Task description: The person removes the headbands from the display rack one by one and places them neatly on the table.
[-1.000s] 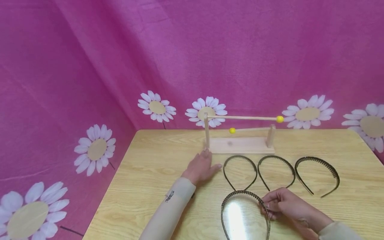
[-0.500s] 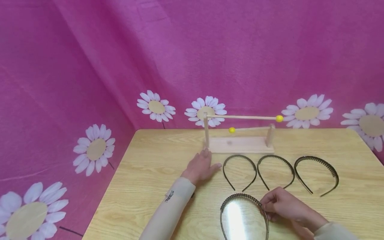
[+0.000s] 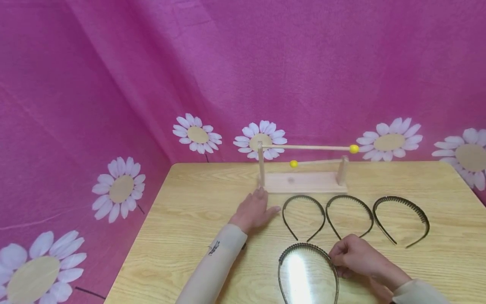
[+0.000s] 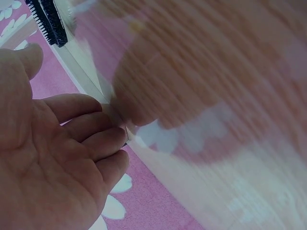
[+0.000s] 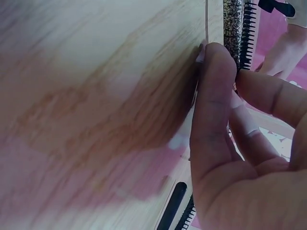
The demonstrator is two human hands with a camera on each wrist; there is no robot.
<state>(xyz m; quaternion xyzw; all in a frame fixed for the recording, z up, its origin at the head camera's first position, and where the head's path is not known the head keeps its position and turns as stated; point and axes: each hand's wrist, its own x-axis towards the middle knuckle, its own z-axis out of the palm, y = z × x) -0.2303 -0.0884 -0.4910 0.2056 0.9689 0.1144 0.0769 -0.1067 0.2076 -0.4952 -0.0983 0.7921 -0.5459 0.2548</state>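
Observation:
At the table's front, my right hand (image 3: 358,257) pinches the right side of a dark toothed headband (image 3: 303,244) between thumb and fingers. Its glittery band (image 5: 232,28) and teeth show beside the fingertips in the right wrist view. My left hand (image 3: 253,213) touches the front left corner of a wooden stand (image 3: 303,183), fingers extended and thumb apart. In the left wrist view this hand (image 4: 57,158) shows its palm and holds nothing. The stand has two posts, each with a horizontal rod ending in a yellow ball (image 3: 354,148).
Three more dark headbands lie in a row before the stand: a left one (image 3: 303,196), a middle one (image 3: 351,197) and a right one (image 3: 408,202). A pink curtain (image 3: 311,63) with daisies hangs behind the wooden table (image 3: 197,190). Glare marks the table's front.
The held headband and my right hand have shifted very slightly to the left; its top stands a little apart from the row behind. My left hand stays at the stand's corner.

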